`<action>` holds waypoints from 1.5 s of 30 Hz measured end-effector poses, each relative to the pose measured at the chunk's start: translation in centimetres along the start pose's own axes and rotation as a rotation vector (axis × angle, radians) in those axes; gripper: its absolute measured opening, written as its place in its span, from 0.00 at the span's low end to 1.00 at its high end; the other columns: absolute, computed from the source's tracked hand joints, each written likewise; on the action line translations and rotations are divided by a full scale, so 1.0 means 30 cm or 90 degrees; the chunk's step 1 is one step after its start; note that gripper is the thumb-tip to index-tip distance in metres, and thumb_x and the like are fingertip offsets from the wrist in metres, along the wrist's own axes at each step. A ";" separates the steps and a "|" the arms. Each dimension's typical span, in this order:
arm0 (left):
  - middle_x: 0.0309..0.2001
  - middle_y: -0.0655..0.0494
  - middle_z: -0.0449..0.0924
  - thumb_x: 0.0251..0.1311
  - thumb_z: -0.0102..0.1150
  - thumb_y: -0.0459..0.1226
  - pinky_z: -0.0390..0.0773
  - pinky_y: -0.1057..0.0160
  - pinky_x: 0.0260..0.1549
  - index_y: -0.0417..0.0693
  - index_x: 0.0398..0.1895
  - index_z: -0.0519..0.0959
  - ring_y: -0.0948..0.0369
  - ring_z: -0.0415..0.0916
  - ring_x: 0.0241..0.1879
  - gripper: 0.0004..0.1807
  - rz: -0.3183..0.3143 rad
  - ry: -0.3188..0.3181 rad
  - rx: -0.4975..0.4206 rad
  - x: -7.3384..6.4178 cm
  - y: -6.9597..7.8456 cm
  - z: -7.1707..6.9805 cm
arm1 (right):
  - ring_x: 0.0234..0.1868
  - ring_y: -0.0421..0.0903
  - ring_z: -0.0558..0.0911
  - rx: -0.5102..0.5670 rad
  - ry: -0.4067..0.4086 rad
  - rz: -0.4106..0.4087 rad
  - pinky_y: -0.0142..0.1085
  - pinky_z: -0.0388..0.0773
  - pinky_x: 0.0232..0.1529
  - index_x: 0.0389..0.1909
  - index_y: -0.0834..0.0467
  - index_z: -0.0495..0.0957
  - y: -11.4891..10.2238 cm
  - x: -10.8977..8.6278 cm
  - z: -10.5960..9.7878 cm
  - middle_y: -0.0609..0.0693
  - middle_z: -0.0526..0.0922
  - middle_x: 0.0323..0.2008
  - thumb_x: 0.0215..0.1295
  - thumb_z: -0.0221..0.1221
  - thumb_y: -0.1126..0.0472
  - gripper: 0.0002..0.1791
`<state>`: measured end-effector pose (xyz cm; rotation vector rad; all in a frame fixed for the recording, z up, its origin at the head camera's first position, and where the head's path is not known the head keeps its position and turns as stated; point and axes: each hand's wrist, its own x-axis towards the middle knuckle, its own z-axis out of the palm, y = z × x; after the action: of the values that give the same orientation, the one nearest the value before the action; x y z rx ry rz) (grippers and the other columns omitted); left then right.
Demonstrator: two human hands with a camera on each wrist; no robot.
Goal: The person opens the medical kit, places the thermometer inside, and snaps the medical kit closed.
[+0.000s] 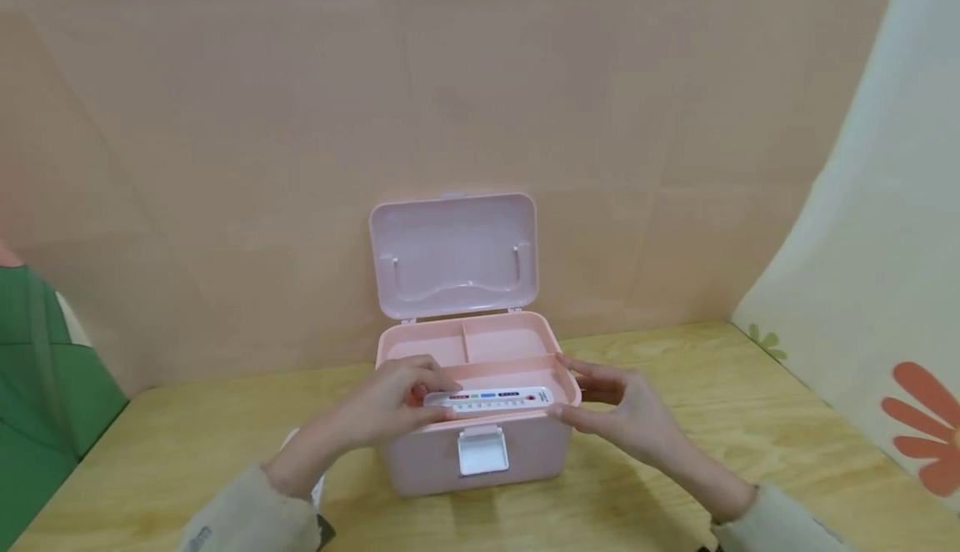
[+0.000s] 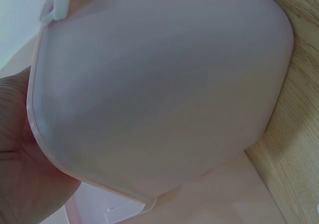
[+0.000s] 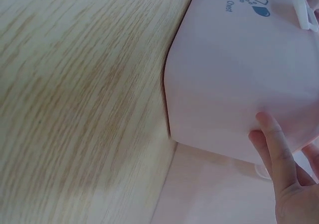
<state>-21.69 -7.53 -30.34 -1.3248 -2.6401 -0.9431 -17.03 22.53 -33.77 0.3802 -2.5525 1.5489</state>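
A pink medicine box (image 1: 480,456) stands on the table with its lid (image 1: 457,252) raised upright behind it. Its front bears a white latch (image 1: 483,452), and the right wrist view shows "Medicine Chest" printed there. In the front section of its divided inner tray (image 1: 510,339) lies a flat white thermometer (image 1: 495,399) with a printed scale and coloured labels. My left hand (image 1: 386,398) pinches the thermometer's left end between thumb and fingers. With fingers fairly straight, my right hand (image 1: 630,414) touches the box's right side and the rim at its front right corner.
The wooden table (image 1: 660,485) runs back to a plain beige backdrop (image 1: 300,118). Partly hidden by my left forearm is a white object (image 1: 318,494) with a dark corner. A cloth with an orange flower (image 1: 926,427) hangs at right.
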 end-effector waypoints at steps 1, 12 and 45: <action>0.33 0.56 0.80 0.51 0.65 0.37 0.74 0.72 0.29 0.43 0.39 0.83 0.68 0.69 0.29 0.12 0.004 0.001 -0.002 0.006 -0.002 0.001 | 0.44 0.46 0.83 -0.005 0.003 -0.003 0.30 0.82 0.33 0.58 0.53 0.74 0.000 -0.001 -0.002 0.59 0.79 0.53 0.50 0.68 0.55 0.31; 0.29 0.55 0.80 0.48 0.66 0.32 0.77 0.73 0.29 0.42 0.36 0.84 0.69 0.71 0.29 0.10 0.003 -0.025 -0.023 0.052 -0.006 -0.023 | 0.43 0.41 0.83 -0.039 0.025 0.009 0.30 0.81 0.35 0.57 0.49 0.74 -0.017 0.013 -0.023 0.55 0.82 0.48 0.49 0.69 0.52 0.31; 0.44 0.49 0.76 0.62 0.55 0.40 0.74 0.63 0.37 0.43 0.49 0.76 0.58 0.72 0.39 0.15 -0.294 0.356 0.025 -0.145 0.057 -0.036 | 0.43 0.45 0.83 -0.023 0.006 -0.018 0.29 0.81 0.35 0.58 0.52 0.74 -0.009 0.027 -0.008 0.57 0.81 0.49 0.50 0.68 0.54 0.31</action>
<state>-17.91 -10.46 -29.89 -0.3470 -2.5066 -1.0927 -17.72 22.50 -33.23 0.4014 -2.5531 1.4903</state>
